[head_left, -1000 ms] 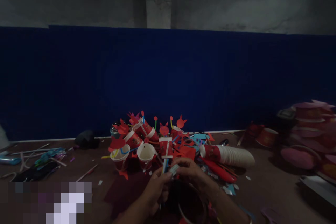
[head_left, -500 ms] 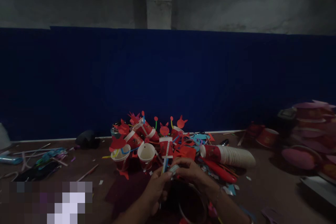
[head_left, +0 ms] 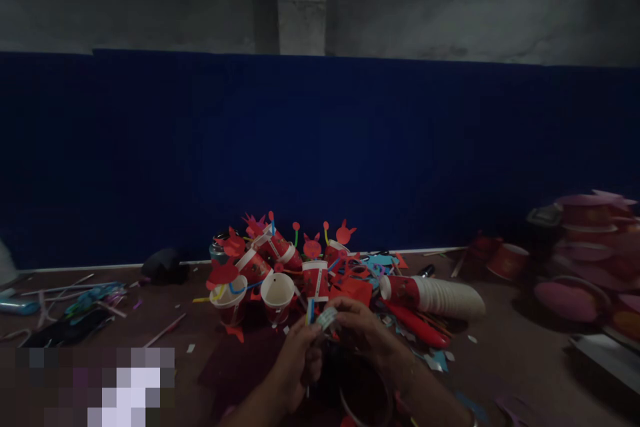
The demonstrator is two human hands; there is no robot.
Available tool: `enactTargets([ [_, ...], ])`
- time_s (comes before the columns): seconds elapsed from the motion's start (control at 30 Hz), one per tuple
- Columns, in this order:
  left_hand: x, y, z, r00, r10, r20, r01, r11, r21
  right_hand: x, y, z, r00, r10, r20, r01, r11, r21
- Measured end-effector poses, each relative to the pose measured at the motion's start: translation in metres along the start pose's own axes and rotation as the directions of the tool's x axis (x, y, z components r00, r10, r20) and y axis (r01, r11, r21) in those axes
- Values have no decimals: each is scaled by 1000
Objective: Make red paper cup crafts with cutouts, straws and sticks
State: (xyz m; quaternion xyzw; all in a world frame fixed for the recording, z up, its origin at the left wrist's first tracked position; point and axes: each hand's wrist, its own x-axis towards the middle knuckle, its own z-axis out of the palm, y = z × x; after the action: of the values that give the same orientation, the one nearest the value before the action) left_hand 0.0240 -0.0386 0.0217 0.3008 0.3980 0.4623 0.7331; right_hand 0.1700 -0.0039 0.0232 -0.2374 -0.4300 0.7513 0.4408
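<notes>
In my left hand [head_left: 299,355] is a thin bundle of straws [head_left: 311,312], blue and yellow at the top, held upright in the closed fingers. My right hand [head_left: 361,327] is closed on a small pale curved strip [head_left: 327,318] with faint markings. One end of the strip meets the left thumb beside the straws. Just beyond my hands stands a red paper cup [head_left: 315,283] with a white strip and a red cut-out animal head [head_left: 313,246]. Below the right wrist is a dark round rim [head_left: 367,390], its inside in shadow.
Several decorated red cups [head_left: 277,297] crowd the table ahead. A stack of paper cups [head_left: 450,298] lies sideways to the right, above a red handled tool [head_left: 423,327]. Straws and scraps [head_left: 95,300] litter the left. Pink and red crafted items [head_left: 585,247] pile up at far right.
The pale strip shows more fully between my hands, raised slightly and turned. The straws' tops have shifted a little left and stand straighter. The cups around have not moved.
</notes>
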Motion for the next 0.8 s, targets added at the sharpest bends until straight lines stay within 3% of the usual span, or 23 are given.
enactTargets([
  [0.17,2,-1,-2,1000,-5,-20,6,1000,15,1,-2,-4,1000,7,-29,-8,999,-49],
  [0.37,5,-7,-3,998,-68,5,67,992,107,6,5,-15,996,0,-91,-25,961,-277],
  [0.57,4,-8,-3,997,-77,10,76,994,78,4,0,-7,997,-78,12,77,933,-353],
  [0.8,5,-11,-7,996,-88,-17,88,996,31,2,-4,-2,994,-88,62,106,897,-429],
])
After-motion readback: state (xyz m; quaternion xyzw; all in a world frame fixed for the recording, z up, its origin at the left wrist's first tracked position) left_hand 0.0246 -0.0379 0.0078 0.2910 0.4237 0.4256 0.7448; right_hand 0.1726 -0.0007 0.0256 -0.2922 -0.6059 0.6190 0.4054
